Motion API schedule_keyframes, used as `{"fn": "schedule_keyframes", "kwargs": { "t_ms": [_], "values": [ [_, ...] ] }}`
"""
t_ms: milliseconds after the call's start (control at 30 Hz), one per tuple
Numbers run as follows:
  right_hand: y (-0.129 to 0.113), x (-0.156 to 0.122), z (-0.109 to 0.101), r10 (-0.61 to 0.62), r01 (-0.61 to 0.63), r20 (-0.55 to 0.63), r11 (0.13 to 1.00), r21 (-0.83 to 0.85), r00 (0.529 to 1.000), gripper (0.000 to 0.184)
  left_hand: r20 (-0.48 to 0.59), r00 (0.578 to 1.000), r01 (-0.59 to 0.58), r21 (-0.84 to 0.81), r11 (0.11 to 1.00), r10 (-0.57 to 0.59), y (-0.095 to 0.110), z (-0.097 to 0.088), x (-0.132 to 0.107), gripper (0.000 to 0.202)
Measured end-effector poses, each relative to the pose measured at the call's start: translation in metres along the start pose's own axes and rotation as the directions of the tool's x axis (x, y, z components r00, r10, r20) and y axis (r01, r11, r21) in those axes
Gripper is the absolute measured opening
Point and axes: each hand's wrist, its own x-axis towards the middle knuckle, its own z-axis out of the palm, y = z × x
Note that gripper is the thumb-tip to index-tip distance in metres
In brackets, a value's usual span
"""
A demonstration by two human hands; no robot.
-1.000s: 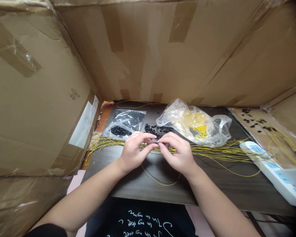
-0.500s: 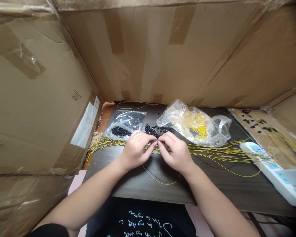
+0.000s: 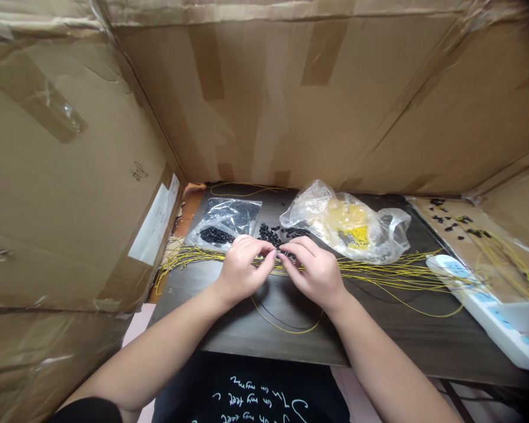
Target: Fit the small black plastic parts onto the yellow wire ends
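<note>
My left hand (image 3: 244, 267) is closed in a pinch, its thumb and forefinger meeting at the middle of the table. Facing it, my right hand (image 3: 312, 267) also pinches, its fingertips a small gap away. One thin yellow wire (image 3: 286, 332) loops down below the hands and runs up under both of them. What sits right at the fingertips is too small to make out. Beneath the hands, a bundle of yellow wires (image 3: 379, 271) stretches across the table. Just beyond the fingers lies a loose pile of small black parts (image 3: 270, 234).
A clear bag of black parts (image 3: 229, 220) lies at the back left. Behind my right hand rests a plastic bag with yellow pieces (image 3: 352, 226). A white power strip (image 3: 489, 308) and a cardboard sheet (image 3: 502, 235) with wired black parts are at right. Tall cardboard walls (image 3: 264, 106) enclose the table.
The fingertips of my two hands were touching and are now slightly apart. The hanging wire loop has dropped a little lower.
</note>
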Motion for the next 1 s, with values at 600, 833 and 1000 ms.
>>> {"fn": "schedule_keyframes", "kwargs": {
  "t_ms": [600, 833, 1000],
  "values": [
    [-0.0024, 0.0026, 0.0021, -0.138, 0.121, -0.037, 0.947, -0.299, 0.990, 0.014, 0.033, 0.984, 0.180, -0.072, 0.981, -0.178, 0.0020, 0.0005, 0.0001, 0.007],
    [-0.0031, 0.0028, 0.0019, -0.139, 0.135, 0.009, 0.941, -0.310, 0.990, 0.013, 0.019, 0.992, 0.123, -0.043, 0.991, -0.123, 0.0015, 0.0004, -0.0001, 0.008],
    [-0.0037, 0.0020, -0.0018, -0.038, 0.034, -0.075, 0.998, -0.058, 0.996, 0.014, -0.065, 0.998, -0.026, -0.003, 1.000, 0.026, 0.0034, -0.0035, 0.0012, 0.007]
  ]
}}
